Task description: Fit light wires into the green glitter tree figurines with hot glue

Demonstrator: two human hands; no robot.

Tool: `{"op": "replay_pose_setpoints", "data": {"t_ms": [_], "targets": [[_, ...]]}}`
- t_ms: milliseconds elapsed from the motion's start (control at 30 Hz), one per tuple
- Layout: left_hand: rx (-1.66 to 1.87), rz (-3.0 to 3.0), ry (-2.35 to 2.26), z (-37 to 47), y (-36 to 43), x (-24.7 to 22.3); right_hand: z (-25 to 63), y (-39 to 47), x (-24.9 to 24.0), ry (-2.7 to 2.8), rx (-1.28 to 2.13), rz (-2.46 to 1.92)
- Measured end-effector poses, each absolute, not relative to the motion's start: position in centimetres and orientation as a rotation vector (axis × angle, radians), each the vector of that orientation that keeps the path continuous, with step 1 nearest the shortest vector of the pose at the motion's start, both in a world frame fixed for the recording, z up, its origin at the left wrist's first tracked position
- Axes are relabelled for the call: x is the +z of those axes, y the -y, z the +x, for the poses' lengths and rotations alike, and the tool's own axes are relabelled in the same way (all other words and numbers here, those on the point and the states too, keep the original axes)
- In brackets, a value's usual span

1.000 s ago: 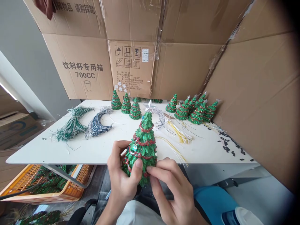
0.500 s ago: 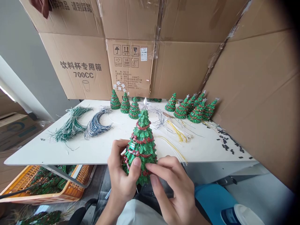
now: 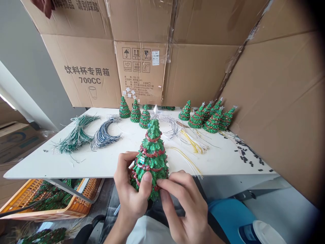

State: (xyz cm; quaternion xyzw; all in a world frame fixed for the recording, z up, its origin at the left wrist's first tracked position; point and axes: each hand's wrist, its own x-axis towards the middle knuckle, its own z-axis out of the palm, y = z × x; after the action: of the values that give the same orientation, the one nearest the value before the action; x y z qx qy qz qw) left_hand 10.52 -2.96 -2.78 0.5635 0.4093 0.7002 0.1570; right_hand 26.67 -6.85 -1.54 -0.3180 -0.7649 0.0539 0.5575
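Observation:
A green model tree (image 3: pixel 153 145) with red garlands and a clear star (image 3: pixel 155 112) on top stands upright at the table's front edge, in front of me. My left hand (image 3: pixel 133 189) is wrapped round its lower left side, thumb across the front. At the lower right of the tree, the thumb and index finger of my right hand (image 3: pixel 186 200) are close together against the surface. Whatever may be between those fingertips is too small to make out.
On the white table (image 3: pixel 142 166) lie green wires (image 3: pixel 78 134), blue wires (image 3: pixel 105 135), yellow wires (image 3: pixel 194 142) and black bits (image 3: pixel 243 158). Small trees (image 3: pixel 213 120) stand behind. Cardboard (image 3: pixel 203 74) walls the back and right. An orange crate (image 3: pixel 76 206) sits below left.
The tree and both my hands have shifted slightly left. My grip on the tree looks the same.

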Motion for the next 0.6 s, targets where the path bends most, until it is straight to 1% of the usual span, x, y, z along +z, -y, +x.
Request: {"op": "replay_pose_setpoints", "data": {"t_ms": [367,600], "targets": [[2.144,1.712,-1.053,11.4,3.0,-2.9,25.5,8.3,-2.9,1.764,-0.213,-0.933],[2.183,1.773,-1.073,11.4,3.0,-3.4,25.2,8.1,-2.9,1.733,-0.19,-0.963]]}}
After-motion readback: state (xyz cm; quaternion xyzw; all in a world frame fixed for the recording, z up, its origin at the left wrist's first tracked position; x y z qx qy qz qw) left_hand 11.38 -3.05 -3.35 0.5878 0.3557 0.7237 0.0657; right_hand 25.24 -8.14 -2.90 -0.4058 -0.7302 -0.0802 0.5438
